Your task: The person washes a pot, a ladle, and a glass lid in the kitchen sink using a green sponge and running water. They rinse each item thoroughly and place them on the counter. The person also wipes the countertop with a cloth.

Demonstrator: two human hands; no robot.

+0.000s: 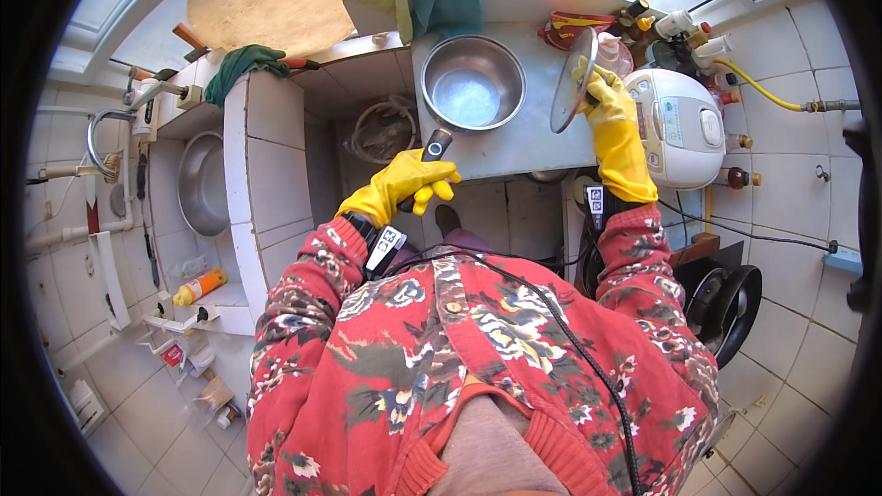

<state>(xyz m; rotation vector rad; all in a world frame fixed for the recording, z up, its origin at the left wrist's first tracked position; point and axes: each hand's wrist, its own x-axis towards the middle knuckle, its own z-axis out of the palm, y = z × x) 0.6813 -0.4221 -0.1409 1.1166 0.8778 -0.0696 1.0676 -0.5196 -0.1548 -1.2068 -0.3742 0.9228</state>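
Both of my hands wear yellow rubber gloves. My left hand (406, 184) grips the black handle (437, 145) of a stainless steel saucepan (474, 83). The pan is uncovered, its inside shows bare metal, and it is over the grey countertop (551, 148); whether it rests there I cannot tell. My right hand (610, 93) holds a glass lid (575, 81) with a metal rim, tilted nearly on edge, to the right of the pan. The lid's knob is hidden by the glove. Close to the right of that hand stands a white rice cooker (679, 129).
Bottles (672, 27) and a red packet (572, 29) crowd the back right corner. A teal cloth (448, 0) hangs behind the pan. To the left are a tiled partition (272, 145), a metal basin (201, 182) and a faucet (103, 138). A round wooden board (275, 0) leans at the window.
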